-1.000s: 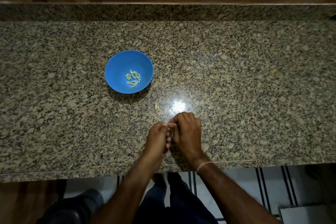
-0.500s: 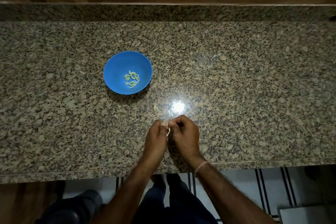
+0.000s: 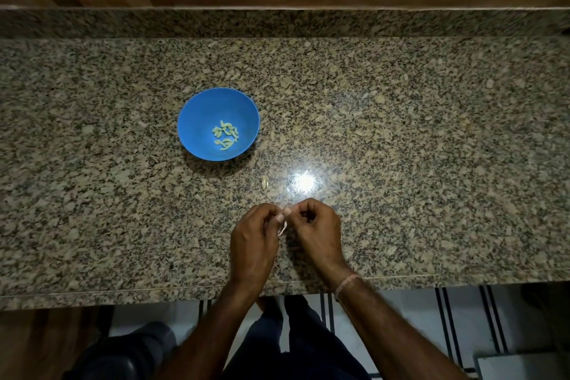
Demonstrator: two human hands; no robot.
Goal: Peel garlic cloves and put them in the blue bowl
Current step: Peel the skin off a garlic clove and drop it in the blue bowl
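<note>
A blue bowl [image 3: 197, 114] stands on the granite counter, left of centre, with several pale peeled garlic cloves [image 3: 225, 135] in its bottom. Nearer the front edge, my left hand [image 3: 253, 241] and my right hand [image 3: 317, 231] meet fingertip to fingertip. Both pinch a small garlic clove [image 3: 282, 215] between them, mostly hidden by the fingers. A thin strip of pale skin [image 3: 282, 228] hangs down from it. One loose clove or piece of skin [image 3: 264, 183] lies on the counter between the bowl and my hands.
The granite counter [image 3: 431, 148] runs the full width, with a raised granite ledge and wooden wall behind. A bright light reflection [image 3: 303, 181] shines just beyond my hands. The counter's front edge [image 3: 92, 293] is close below my wrists.
My hands have parted slightly, and a strip of skin now hangs from the clove between them. The bowl has not moved.
</note>
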